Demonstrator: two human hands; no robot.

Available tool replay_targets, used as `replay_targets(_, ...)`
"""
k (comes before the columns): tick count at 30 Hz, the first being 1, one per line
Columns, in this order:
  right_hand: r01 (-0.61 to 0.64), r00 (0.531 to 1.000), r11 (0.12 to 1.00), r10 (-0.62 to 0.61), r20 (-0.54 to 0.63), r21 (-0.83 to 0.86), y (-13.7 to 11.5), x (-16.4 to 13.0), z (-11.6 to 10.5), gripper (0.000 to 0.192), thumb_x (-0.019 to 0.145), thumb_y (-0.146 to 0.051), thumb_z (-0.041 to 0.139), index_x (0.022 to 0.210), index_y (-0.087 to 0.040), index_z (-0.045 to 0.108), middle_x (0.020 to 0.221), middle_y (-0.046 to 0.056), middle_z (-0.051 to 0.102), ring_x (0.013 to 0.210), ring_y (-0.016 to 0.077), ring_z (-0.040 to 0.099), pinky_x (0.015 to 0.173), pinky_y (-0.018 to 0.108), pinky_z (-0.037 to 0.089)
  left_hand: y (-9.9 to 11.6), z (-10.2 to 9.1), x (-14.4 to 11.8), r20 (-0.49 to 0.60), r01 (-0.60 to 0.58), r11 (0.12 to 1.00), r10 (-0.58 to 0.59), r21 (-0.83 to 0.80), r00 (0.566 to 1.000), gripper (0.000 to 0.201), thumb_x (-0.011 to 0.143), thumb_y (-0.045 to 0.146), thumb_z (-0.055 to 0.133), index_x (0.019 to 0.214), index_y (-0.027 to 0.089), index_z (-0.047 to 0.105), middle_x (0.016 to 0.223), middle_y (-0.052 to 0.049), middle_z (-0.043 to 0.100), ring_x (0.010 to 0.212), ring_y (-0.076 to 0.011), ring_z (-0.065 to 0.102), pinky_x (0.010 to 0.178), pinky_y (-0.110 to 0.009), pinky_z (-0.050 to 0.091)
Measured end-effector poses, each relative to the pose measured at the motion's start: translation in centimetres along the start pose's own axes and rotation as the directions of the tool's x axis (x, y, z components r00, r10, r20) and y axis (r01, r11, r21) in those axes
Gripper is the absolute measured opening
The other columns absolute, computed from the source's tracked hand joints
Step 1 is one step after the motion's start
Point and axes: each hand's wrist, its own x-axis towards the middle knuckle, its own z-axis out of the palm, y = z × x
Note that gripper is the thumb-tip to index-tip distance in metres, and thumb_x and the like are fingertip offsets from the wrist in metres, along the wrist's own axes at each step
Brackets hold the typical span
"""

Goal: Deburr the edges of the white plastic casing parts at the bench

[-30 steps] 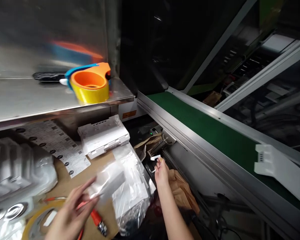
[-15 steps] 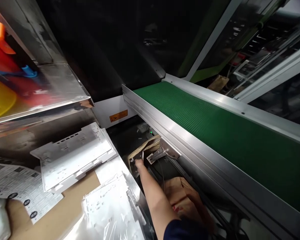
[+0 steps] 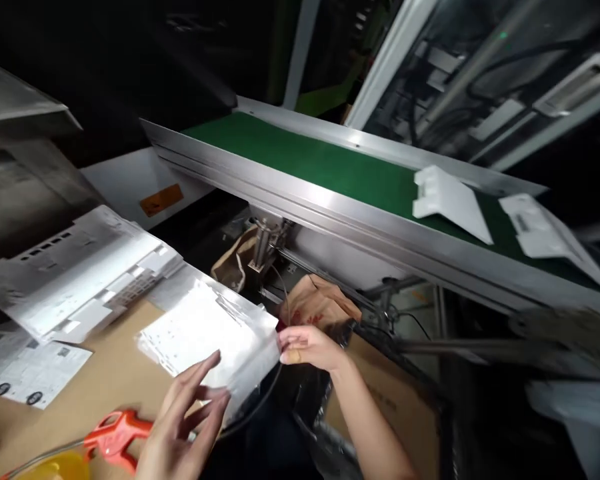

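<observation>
- Dim factory surroundings frame a cardboard-covered desk (image 3: 115, 373) at the near left, with a green conveyor belt (image 3: 320, 163) running from the far left to the right behind it.
- Two white moulded parts (image 3: 450, 200) ride on the belt at the right, apart from each other.
- On the desk lie a stack of white plastic panels (image 3: 75, 267) at the far left, printed label sheets (image 3: 25, 363) at the left edge, and red-handled pliers (image 3: 113, 433) near the front.
- Brown paper bags (image 3: 320, 303) sit below the belt, just beyond the desk's right edge.
- A clear plastic bag (image 3: 210, 333) with a flat white piece inside is held over the desk's right edge, between both hands.
- The right hand (image 3: 307, 347) pinches the bag's right end, thumb on top; its grip is closed on the film.
- The left hand (image 3: 185, 420) is spread, fingers loose, fingertips touching the bag's near edge from below; it supports rather than clamps.
- The bag looks light, thin and slippery, likely to crumple; the insert seems to give it some stiffness, so holding at the edges where film and insert overlap seems safest.
- Its long axis runs from far left to near right, roughly flat, with the right end pointing towards the right hand.
</observation>
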Motion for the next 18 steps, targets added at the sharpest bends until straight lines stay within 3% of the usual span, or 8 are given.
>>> replay_targets(4,0.031,0.965,0.997,-0.047,-0.26,-0.064,2.6,-9.9,0.3,0.02,0.077,-0.036,0.086,0.081,-0.018,0.077,0.079,-0.001,0.073,0.075,0.0145,0.066,0.077,0.028,0.051,-1.1,2.7,-2.3,0.321,-0.001,0.99,0.047,-0.141,0.946,0.032,0.086,0.045,0.076,0.118,0.039,0.075,0.139,-0.005,0.057,0.105,-0.0231,0.067,0.092,-0.034,0.062)
replay_targets(6,0.027,0.934,0.994,-0.062,-0.351,-0.104,3.8,-14.3,0.0,0.017,0.079,-0.036,0.084,0.083,-0.02,0.078,0.082,0.0,0.074,0.078,0.0168,0.067,0.079,0.03,0.052,-2.8,4.2,-3.5,0.474,0.2,0.915,-0.011,-0.35,0.88,0.012,0.084,0.041,0.079,0.091,0.032,0.08,0.145,-0.003,0.058,0.127,-0.0291,0.061,0.11,-0.04,0.053)
replay_targets(8,0.009,0.921,0.99,-0.063,-0.385,-0.14,4.7,-18.0,-0.4,0.015,0.082,-0.036,0.082,0.087,-0.022,0.08,0.087,0.003,0.077,0.084,0.0205,0.069,0.083,0.034,0.053,-5.1,6.1,-4.4,0.632,0.532,0.712,-0.159,-0.458,0.758,0.014,0.084,0.045,0.079,0.089,0.032,0.079,0.145,0.0,0.061,0.14,-0.0286,0.053,0.119,-0.042,0.043)
replay_targets(10,-0.014,0.931,0.984,-0.051,-0.361,-0.175,5.3,-20.6,-0.8,0.011,0.084,-0.035,0.081,0.086,-0.025,0.083,0.09,0.005,0.079,0.094,0.0246,0.071,0.09,0.039,0.054,-7.6,8.4,-5.2,0.787,0.785,0.503,-0.288,-0.361,0.546,0.032,0.087,0.054,0.074,0.109,0.032,0.077,0.137,-0.004,0.068,0.132,-0.0254,0.06,0.111,-0.039,0.05)
replay_targets(12,-0.044,0.958,0.972,-0.025,-0.286,-0.232,5.6,-21.6,-1.2,0.006,0.086,-0.031,0.079,0.084,-0.028,0.084,0.09,0.006,0.08,0.104,0.0267,0.07,0.096,0.041,0.052,-10.2,10.7,-6.1,0.887,0.894,0.411,-0.324,-0.181,0.329,0.051,0.087,0.06,0.074,0.117,0.02,0.077,0.12,-0.015,0.075,0.107,-0.0242,0.073,0.091,-0.034,0.06)
replay_targets(14,-0.06,0.981,0.948,-0.001,-0.193,-0.313,6.0,-21.3,-1.6,0.012,0.089,-0.024,0.076,0.084,-0.03,0.085,0.088,0.005,0.081,0.108,0.026,0.069,0.097,0.041,0.053,-12.6,12.8,-6.9,0.93,0.929,0.363,-0.312,-0.073,0.195,0.053,0.081,0.057,0.083,0.106,0.011,0.079,0.1,-0.016,0.077,0.082,-0.0192,0.075,0.072,-0.027,0.06)
replay_targets(16,-0.047,0.995,0.915,0.006,-0.103,-0.4,6.7,-19.8,-2.2,0.021,0.09,-0.016,0.071,0.086,-0.031,0.085,0.089,0.004,0.082,0.107,0.0239,0.069,0.094,0.038,0.055,-14.7,14.3,-7.6,0.942,0.948,0.315,-0.299,-0.055,0.154,0.048,0.071,0.047,0.093,0.1,0.011,0.08,0.09,-0.01,0.076,0.069,-0.013,0.071,0.064,-0.021,0.057)
replay_targets(18,-0.006,1.0,0.865,0.002,-0.008,-0.503,7.8,-17.6,-3.0,0.023,0.09,-0.012,0.071,0.087,-0.029,0.085,0.088,0.002,0.082,0.104,0.0211,0.071,0.093,0.034,0.056,-16.6,15.4,-7.9,0.937,0.96,0.267,-0.31,-0.079,0.163,0.048,0.064,0.042,0.098,0.097,0.012,0.08,0.086,-0.007,0.074,0.065,-0.0112,0.069,0.061,-0.019,0.056)
